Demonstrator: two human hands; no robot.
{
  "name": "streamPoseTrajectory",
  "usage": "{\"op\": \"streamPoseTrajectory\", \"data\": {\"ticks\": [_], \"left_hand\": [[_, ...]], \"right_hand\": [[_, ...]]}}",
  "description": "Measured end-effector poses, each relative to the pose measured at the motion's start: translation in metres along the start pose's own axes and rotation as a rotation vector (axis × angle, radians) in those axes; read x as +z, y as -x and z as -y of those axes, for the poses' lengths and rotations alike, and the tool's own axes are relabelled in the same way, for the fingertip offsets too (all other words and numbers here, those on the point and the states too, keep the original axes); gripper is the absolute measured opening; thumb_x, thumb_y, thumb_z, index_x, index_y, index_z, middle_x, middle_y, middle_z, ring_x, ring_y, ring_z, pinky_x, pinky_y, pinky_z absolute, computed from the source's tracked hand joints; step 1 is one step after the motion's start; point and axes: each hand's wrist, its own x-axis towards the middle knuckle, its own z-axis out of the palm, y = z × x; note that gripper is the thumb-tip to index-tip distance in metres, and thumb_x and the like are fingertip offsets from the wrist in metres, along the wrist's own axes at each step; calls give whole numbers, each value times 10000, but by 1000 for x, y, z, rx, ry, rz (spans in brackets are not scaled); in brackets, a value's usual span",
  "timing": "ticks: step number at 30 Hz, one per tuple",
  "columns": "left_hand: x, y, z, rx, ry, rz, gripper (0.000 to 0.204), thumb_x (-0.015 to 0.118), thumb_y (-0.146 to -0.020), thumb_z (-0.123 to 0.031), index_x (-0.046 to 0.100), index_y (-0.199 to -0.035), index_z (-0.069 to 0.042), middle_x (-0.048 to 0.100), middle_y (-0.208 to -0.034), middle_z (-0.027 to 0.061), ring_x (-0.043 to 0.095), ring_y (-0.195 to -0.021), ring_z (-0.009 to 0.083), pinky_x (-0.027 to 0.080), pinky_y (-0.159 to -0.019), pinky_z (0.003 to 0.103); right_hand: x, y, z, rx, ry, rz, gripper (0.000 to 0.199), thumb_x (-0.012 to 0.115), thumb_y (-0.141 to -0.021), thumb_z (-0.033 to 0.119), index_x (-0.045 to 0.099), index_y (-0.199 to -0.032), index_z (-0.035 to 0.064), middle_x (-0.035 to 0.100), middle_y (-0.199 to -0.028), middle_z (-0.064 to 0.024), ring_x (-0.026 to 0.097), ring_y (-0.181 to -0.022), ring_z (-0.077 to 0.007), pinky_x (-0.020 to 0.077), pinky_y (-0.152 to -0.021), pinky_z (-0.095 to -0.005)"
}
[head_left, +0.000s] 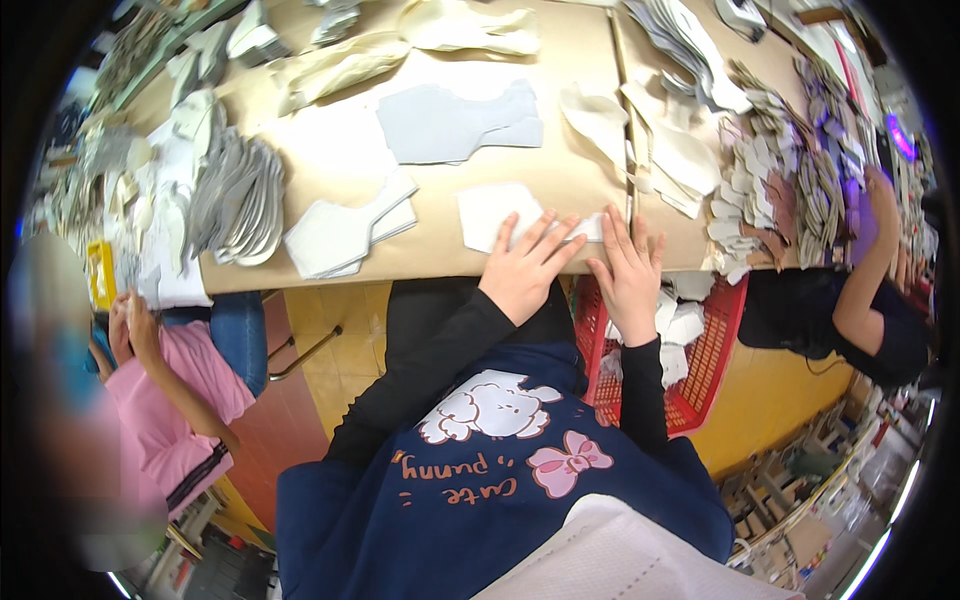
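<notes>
A white cut-out piece [488, 212] of flat sheet material lies near the front edge of the table. My left hand [525, 265] rests on its right part, fingers stretched and spread. Beside it my right hand [630, 280] lies flat over the narrow end of the piece, partly hiding it. Neither hand grips anything. To the left of my hands, a small stack of similar white pieces [335, 235] sits slightly fanned. Farther back lie light grey cut pieces [440, 125], overlapping one another.
Cream pieces [455, 28] lie at the back, others [675, 150] at the right. Grey stacks [240, 195] stand left. A red basket [715, 350] with white scraps is below the table edge [420, 275]. People in pink [200, 375] and in black [870, 310] sit on either side.
</notes>
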Motion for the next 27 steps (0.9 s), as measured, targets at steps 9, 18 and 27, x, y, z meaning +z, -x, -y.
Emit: {"op": "streamPoseTrajectory", "data": {"ticks": [9, 18, 27], "left_hand": [[-16, 41, 28, -66, -144, -76, 580, 658, -888, -215, 550, -1458, -213, 458, -1585, 52, 430, -1460, 202, 288, -1190, 541], [-92, 79, 52, -22, 28, -514, 331, 627, -870, -79, 731, -1183, -94, 717, -1258, 114, 696, -1147, 268, 531, -993, 417], [-97, 138, 120, -515, -400, -238, 512, 677, -943, -335, 597, -1436, -225, 499, -1553, 49, 461, -1427, 296, 302, -1156, 603]], "right_hand": [[9, 1, -2, 7, 7, -90, 707, 669, -936, 303, 419, -1568, 109, 366, -1645, -106, 287, -1543, -286, 110, -1267, -495], [-3, -4, 13, 85, -471, -438, 445, 565, -1015, 74, 552, -1458, 37, 463, -1557, -194, 439, -1433, -392, 345, -1175, -471], [-48, -94, 54, -126, -594, -434, 319, 642, -947, 8, 681, -1263, 11, 594, -1401, -179, 538, -1331, -359, 407, -1120, -442]]}}
